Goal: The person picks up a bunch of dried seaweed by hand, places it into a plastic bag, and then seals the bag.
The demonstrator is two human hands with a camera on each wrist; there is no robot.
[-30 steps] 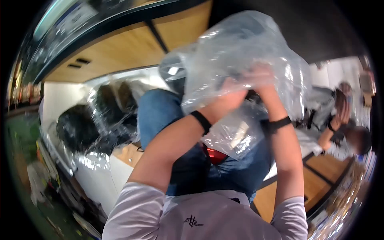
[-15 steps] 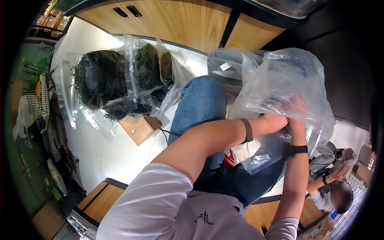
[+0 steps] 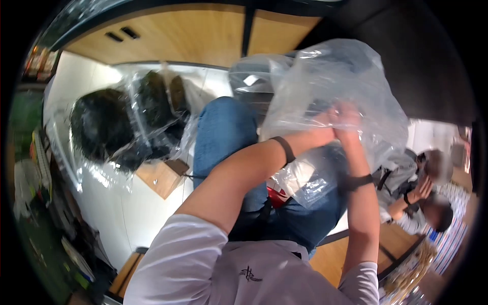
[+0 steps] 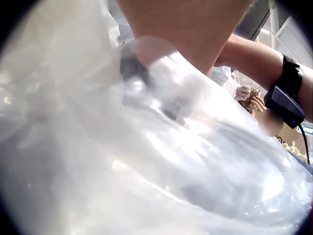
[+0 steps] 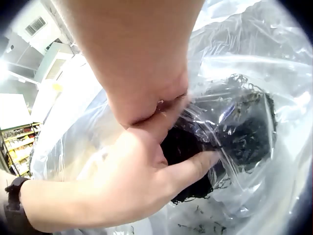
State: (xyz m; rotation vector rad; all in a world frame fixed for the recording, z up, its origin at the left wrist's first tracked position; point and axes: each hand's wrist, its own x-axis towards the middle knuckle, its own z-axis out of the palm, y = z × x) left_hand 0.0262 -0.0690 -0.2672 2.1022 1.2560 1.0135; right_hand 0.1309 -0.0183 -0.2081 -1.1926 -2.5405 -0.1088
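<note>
A large clear plastic bag (image 3: 330, 68) stands over the lap, loose and crumpled. Both hands are within its mouth, seen blurred through the film in the head view. In the right wrist view a smaller clear bag (image 5: 252, 129) of black, stringy dried stuff lies inside the big one. My left hand (image 5: 134, 169) pinches its near edge, the thumb stretched along the film. My right hand (image 5: 151, 100) comes down from above, close against the left, and grips the gathered plastic there; its fingertips are hidden. White glossy film fills most of the left wrist view.
On the left of the floor lie clear bags (image 3: 101, 122) of dark stringy material, beside a small wooden box (image 3: 158, 179). Wooden cabinets (image 3: 188, 38) run along the far side. Another person (image 3: 422, 198) sits at the right. A grey bundle (image 3: 249, 81) in plastic stands behind the knee.
The head view swung left, then partly back. Both hands stay together in the large bag, whose film has sunk and shifted around them since one second ago.
</note>
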